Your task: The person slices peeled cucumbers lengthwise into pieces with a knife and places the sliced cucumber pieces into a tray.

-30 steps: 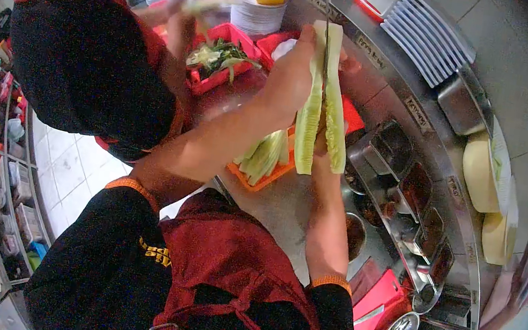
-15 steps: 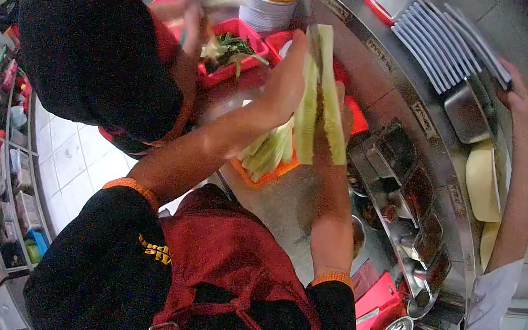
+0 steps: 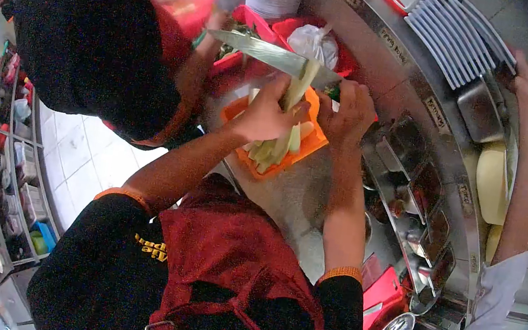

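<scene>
My left hand (image 3: 268,114) is closed around a long pale-green cucumber piece (image 3: 301,83), which stands up above an orange basket (image 3: 316,147). My right hand (image 3: 352,113) grips a large knife, its handle hidden by the fingers. The broad knife blade (image 3: 257,49) points left and crosses the upper end of the cucumber piece. Below my left hand, several cut cucumber strips (image 3: 271,156) lie in the basket.
A co-worker in black (image 3: 91,43) stands close at left, near a red bowl (image 3: 198,8) and red baskets. Stacked white plates (image 3: 273,4) are behind. At right, another person's hand (image 3: 523,81) touches a row of trays (image 3: 457,40); metal containers (image 3: 407,142) line the counter.
Two long cucumber halves were held up with the knife upright between them. Now my left hand is lower over the basket with a piece, and the knife lies nearly level, pointing left.
</scene>
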A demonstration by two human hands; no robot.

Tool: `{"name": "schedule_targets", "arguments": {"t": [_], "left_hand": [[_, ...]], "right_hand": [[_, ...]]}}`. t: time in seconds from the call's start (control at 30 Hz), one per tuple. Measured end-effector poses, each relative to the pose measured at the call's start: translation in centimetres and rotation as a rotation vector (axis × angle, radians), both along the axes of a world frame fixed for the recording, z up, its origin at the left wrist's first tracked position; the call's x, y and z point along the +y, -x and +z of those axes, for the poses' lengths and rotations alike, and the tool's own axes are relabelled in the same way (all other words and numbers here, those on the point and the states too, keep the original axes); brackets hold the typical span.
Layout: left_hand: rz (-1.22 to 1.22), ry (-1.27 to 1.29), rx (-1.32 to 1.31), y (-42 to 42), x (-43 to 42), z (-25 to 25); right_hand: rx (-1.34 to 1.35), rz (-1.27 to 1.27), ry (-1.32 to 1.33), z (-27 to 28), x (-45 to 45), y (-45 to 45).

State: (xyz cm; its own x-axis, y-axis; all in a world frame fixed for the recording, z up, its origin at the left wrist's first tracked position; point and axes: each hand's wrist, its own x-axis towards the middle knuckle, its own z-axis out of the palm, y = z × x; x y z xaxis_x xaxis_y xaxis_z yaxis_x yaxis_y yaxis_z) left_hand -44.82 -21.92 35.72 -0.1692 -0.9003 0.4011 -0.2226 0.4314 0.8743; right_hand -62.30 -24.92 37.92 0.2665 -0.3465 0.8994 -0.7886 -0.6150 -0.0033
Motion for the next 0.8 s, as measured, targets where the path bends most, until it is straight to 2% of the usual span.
{"name": "schedule_targets", "arguments": {"t": [0.07, 0.13, 0.27, 0.33, 0.4, 0.47, 0.53, 0.6, 0.67, 0.73, 0.8], "left_hand": [[0.009, 0.010, 0.056, -0.1, -0.2, -0.5], [-0.044, -0.039, 0.055, -0.7, -1.3, -2.4], [-0.120, -0.052, -0.035, -1.6, -1.7, -4.1], [-0.325, -0.093, -0.153, -2.0, -0.2, -4.3], [-0.286, -0.162, -0.269, -1.9, -0.1, -6.5], [-0.140, -0.167, -0.128, -1.8, -0.7, -8.7], [-0.136, -0.268, -0.197, -1.9, -1.7, -8.7], [0.032, -0.294, -0.302, -1.5, -2.1, -7.2], [0.076, -0.361, -0.385, -0.9, -3.0, -6.9], [0.110, -0.426, -0.477, -0.8, -4.2, -8.0], [0.135, -0.287, -0.521, -0.6, -5.5, -10.9]], "right_hand": [[-0.005, 0.008, 0.050, -0.7, -0.2, 0.1], [0.082, -0.104, -0.125, -2.0, -0.1, 0.5], [0.064, -0.196, -0.181, -3.7, 0.4, 0.2], [-0.282, -0.282, -0.270, -3.9, 0.2, 0.4], [-0.225, -0.297, -0.254, -4.1, 0.0, 1.5], [-0.175, -0.323, -0.252, -5.1, 0.6, 1.8], [-0.215, -0.258, -0.585, -7.1, 1.6, 1.9], [-0.232, -0.275, -0.545, -10.1, 2.2, 1.3], [-0.415, -0.266, -1.057, -12.3, 2.8, 1.0], [-0.459, -0.243, -1.069, -14.5, 3.3, 0.7], [-0.504, -0.224, -1.080, -16.3, 3.6, 0.7]]}}
